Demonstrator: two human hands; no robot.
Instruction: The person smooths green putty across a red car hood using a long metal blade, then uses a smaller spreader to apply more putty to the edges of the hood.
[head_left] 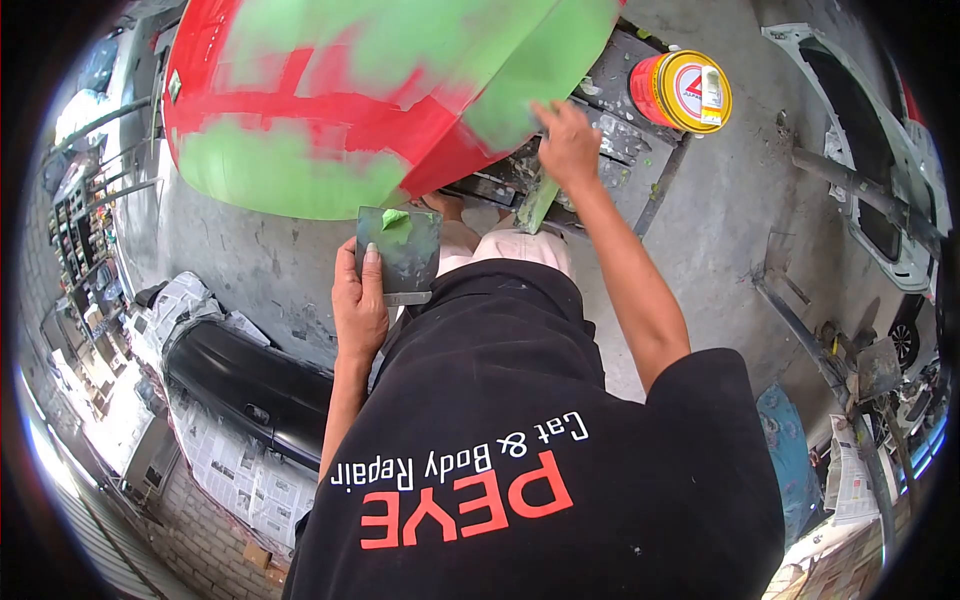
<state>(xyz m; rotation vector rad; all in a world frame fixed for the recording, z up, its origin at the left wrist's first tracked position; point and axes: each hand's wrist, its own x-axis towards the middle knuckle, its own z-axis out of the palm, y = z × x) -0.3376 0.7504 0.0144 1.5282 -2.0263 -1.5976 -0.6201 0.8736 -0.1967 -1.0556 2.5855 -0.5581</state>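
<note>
My left hand is closed around a dark square putty board, with the thumb on its face. A dab of light green putty sits near the board's top edge. My right hand is closed at the right edge of a red car body panel, which is broadly smeared with green putty. The fingertips press together near the green surface; what they hold is mostly hidden and I cannot make it out.
A red and yellow can stands on a stained dark stand right of the panel. A black bumper-like part lies on newspaper at lower left. A car door shell and metal bars are at right.
</note>
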